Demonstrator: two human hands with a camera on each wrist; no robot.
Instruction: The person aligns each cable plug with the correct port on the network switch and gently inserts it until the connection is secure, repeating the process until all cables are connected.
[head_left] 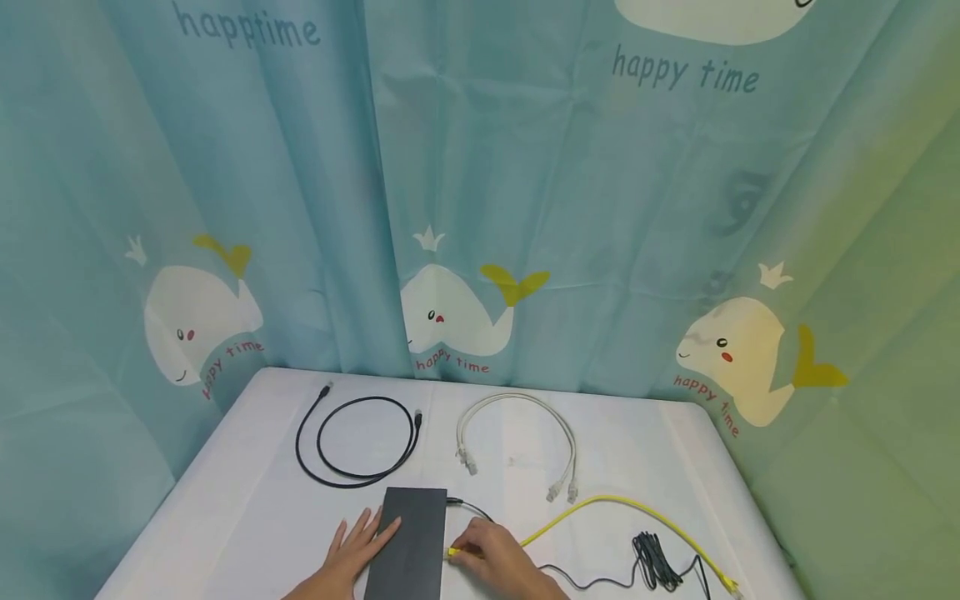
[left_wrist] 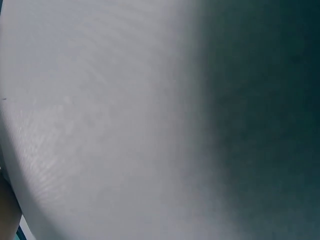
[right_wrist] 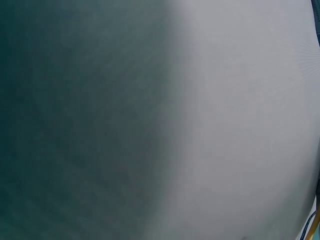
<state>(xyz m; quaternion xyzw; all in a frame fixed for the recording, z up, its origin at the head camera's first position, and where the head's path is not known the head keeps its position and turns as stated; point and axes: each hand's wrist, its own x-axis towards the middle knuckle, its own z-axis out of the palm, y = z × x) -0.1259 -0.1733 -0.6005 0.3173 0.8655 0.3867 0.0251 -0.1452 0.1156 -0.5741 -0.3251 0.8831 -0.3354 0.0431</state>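
Observation:
A flat dark box, like a network switch, lies near the front of the white table in the head view. My left hand rests along its left edge with straight, spread fingers, one fingertip on the top. At the right side, my right hand pinches the end of a yellow network cable, its yellow plug right at the box's edge. From there the cable arcs right to a free plug. Above that hand, a thin black power lead meets the box's right side. Both wrist views show mostly blurred table.
A black network cable lies looped at the back left of the table. Pale grey network cables curve at the back centre. A bundled black cord lies at right. A whale-print curtain hangs behind the table.

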